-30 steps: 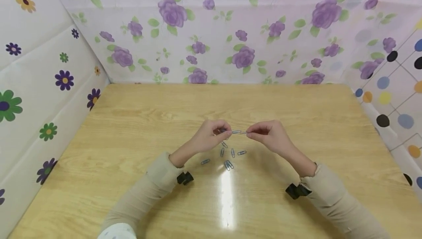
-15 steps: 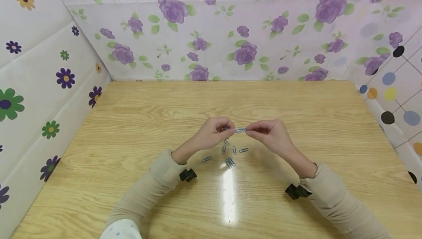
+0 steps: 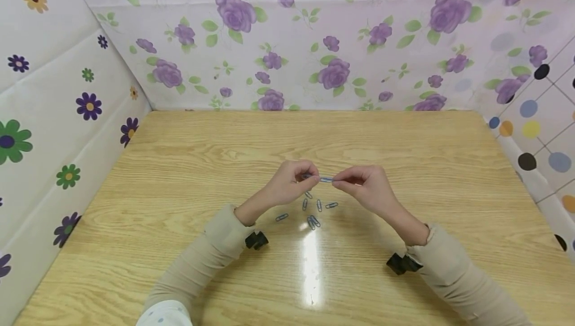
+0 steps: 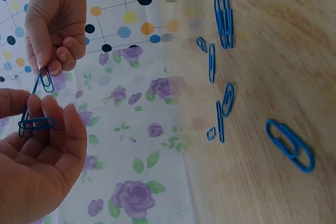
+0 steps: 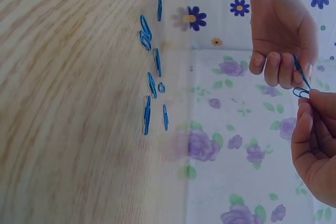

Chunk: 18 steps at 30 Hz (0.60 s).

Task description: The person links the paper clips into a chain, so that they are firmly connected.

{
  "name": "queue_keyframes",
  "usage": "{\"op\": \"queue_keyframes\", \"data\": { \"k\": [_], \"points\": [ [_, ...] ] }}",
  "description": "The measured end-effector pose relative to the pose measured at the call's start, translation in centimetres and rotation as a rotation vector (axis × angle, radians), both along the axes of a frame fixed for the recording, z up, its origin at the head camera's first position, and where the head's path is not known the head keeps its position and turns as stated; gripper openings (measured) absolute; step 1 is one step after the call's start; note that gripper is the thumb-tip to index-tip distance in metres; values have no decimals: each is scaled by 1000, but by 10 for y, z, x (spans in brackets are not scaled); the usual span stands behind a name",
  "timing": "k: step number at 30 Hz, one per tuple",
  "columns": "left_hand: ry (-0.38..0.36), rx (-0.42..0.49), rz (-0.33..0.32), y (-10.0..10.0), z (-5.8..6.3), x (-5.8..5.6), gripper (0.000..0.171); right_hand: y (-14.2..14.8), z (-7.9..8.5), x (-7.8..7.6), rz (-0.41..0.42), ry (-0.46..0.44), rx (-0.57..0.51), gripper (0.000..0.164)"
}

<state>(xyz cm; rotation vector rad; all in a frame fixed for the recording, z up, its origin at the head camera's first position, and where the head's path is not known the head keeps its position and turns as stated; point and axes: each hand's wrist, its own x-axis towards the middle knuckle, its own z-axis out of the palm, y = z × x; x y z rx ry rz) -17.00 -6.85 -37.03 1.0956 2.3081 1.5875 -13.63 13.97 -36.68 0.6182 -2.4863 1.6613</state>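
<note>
Above the middle of the worktop (image 3: 224,149), the left hand (image 3: 289,182) is pinching a blue clip (image 4: 27,110) between thumb and forefinger, while a crosswise clip (image 4: 35,124) is lying over the inner side of its fingers. The right hand (image 3: 368,186) is pinching a rounded clip (image 4: 48,83) at its end, using thumb and fingertips. Both hands are standing narrow and near each other, with blue wire bridging the gap; how exactly the held clips are joining, I cannot tell.

Below and nearer, several loose clips (image 3: 331,205) are lying scattered, each showing smooth wire bent into a long oval loop. One is resting apart on the left, and a close pair (image 3: 313,222) is pointing nearly the same way.

The worktop is showing pale wood grain and is carrying a glossy white reflection (image 3: 311,271) at the near side. Beige sleeves (image 3: 222,236) are wrinkling softly around the forearms. At the far side, a creased cloth (image 3: 287,41) is displaying purple roses.
</note>
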Motion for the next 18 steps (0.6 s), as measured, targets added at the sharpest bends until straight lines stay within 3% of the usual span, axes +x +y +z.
{"op": "queue_keyframes", "data": {
  "k": [6,18],
  "points": [
    [50,0,35,0,2,1,13,-3,-2,1,-2,83,-10,6],
    [108,0,84,-1,4,3,12,-3,-2,3,-25,75,-107,5]
  ]
}}
